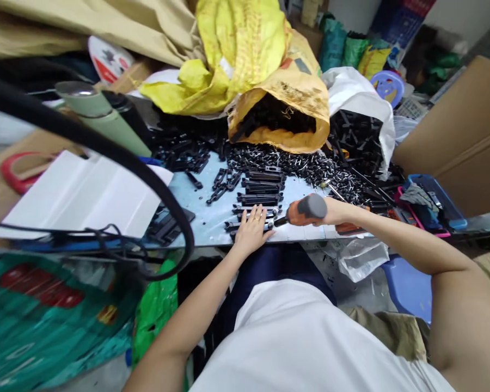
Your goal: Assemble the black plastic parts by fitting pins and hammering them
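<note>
My right hand [330,212] is wrapped round an orange and black cordless screwdriver [304,210]. The tool lies nearly level, its dark bit pointing left at the near end of a row of black plastic parts [262,189]. My left hand [252,230] rests on the nearest of these parts, fingers stretched out and a ring on one of them. Whether the bit touches a part or a screw is too small to tell. Beyond the row spreads a heap of small screws [294,162], mixed with black pieces.
An orange-yellow sack [280,133] and a white sack [357,92] full of black parts stand at the back. A black cable [147,179] arches across the left, before white paper [81,196] and a green bottle [102,117]. A blue tray [453,209] and cardboard [457,136] are right.
</note>
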